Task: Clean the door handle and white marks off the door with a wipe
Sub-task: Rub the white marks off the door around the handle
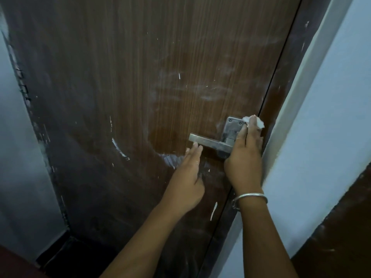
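Door: brown wood-grain, closed against the frame, bearing white marks below and left of the handle, a vertical streak lower down, and hazy smears above it. Handle: metal lever on a screwed plate, near the door's right edge; wipe, white and crumpled, sits at the plate's upper right corner, pressed there under the fingers of the right hand, which wears a bangle at the wrist. Left hand: open, fingers extended flat, fingertips touching the underside of the lever, holding nothing.
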A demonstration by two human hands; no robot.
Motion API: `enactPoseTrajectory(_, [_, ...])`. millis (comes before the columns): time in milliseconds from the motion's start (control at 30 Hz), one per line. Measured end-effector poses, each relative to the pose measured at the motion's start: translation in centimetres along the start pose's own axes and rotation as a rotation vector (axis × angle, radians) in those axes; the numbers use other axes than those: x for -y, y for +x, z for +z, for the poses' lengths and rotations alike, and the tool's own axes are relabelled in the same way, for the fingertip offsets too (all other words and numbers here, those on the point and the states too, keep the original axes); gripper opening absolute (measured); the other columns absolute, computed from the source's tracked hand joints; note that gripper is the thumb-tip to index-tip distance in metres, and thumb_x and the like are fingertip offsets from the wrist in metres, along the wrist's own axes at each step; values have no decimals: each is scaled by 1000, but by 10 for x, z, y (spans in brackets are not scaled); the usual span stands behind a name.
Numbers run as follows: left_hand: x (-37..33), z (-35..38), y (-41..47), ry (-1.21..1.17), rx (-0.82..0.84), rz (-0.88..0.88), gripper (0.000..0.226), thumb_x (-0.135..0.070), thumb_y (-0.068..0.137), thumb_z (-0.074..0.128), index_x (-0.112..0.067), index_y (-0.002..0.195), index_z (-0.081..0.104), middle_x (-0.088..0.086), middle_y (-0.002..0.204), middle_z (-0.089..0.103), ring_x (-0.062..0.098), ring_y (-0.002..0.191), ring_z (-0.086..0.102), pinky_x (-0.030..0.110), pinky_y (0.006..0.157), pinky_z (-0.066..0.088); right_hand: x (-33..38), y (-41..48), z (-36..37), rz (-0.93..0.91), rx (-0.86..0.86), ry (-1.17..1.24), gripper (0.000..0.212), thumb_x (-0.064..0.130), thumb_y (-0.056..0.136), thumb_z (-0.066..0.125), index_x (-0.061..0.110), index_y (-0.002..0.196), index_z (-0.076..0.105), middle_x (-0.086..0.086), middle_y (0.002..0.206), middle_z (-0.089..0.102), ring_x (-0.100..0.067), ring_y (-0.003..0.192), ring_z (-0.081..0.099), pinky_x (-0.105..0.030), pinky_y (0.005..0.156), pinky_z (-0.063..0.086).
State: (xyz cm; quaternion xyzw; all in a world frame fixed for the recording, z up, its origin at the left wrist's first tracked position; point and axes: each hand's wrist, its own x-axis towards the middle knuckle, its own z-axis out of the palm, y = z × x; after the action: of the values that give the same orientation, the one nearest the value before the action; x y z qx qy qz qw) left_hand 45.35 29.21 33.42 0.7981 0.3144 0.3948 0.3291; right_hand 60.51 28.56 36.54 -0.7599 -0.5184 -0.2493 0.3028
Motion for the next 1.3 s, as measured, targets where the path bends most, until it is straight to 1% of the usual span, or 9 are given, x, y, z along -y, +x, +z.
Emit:
enactPoseTrajectory(133, [13,-3,-9,-13,-12,-54,72,3,91,44,-24,149,10,-13,157,3,1,143,-2,29,119,10,0,-26,20,62,26,34,80,2,81,65,-1,145,17,-5,158,-2,-32,143,10,-50,110,32])
enactPoseTrajectory(367, [24,3,-16,-27,17,-98,72,3,91,44,-23,149,9,-10,158,4,0,142,-2,20,115,6,-5,-66,52,126,132,43,77,3,81,57,-1,146,15,-8,158,-4,-31,144,2,-41,115,12])
enactPoseTrajectory(533, [41,1,-24,-35,19,-164,72,2,91,45,-24,149,10,-11,158,5,-5,138,0,14,109,7,-2,-92,68,187,214,116,84,15,81,63,0,147,11,-5,157,-13,-32,144,4,-47,112,28])
enactPoseTrajectory(600, [46,1,-27,-47,22,-184,72,2,91,45,-24,149,11,-11,158,5,-6,136,0,13,108,7,2,-93,73,208,209,166,90,21,80,66,1,147,9,-2,156,-18,-31,144,2,-48,111,30])
enactPoseTrajectory(733, [59,1,-28,-53,20,-222,71,1,92,44,-26,149,11,-14,157,5,-10,133,-3,12,107,5,9,-93,80,214,147,207,94,27,76,70,-3,146,15,-5,156,-14,-32,144,4,-51,110,31])
enactPoseTrajectory(933, [74,-3,-24,-114,-10,-262,71,4,91,45,-23,149,13,-10,158,6,-4,138,0,19,112,8,33,-94,97,101,225,150,98,31,74,69,-9,144,14,-15,155,-11,-36,144,4,-45,116,10])
enactPoseTrajectory(1067, [86,-12,-24,-113,-28,-281,71,3,91,45,-24,148,13,-11,158,6,-4,138,0,23,115,8,48,-89,107,25,223,118,98,33,74,68,-9,143,13,-16,154,-12,-38,143,6,-46,116,9])
enactPoseTrajectory(1200, [99,-21,-23,-67,-51,-287,70,5,90,43,-20,149,13,-9,157,5,-6,136,-1,14,109,5,69,-80,120,-69,247,97,103,33,74,68,-6,144,4,-11,154,-18,-38,143,0,-46,116,4])
enactPoseTrajectory(1300, [106,-27,-23,-82,-63,-301,68,4,91,43,-19,148,14,-8,158,6,-3,138,0,15,109,6,90,-72,130,-185,265,22,85,24,82,62,-6,144,11,-13,154,-12,-39,143,3,-46,114,1])
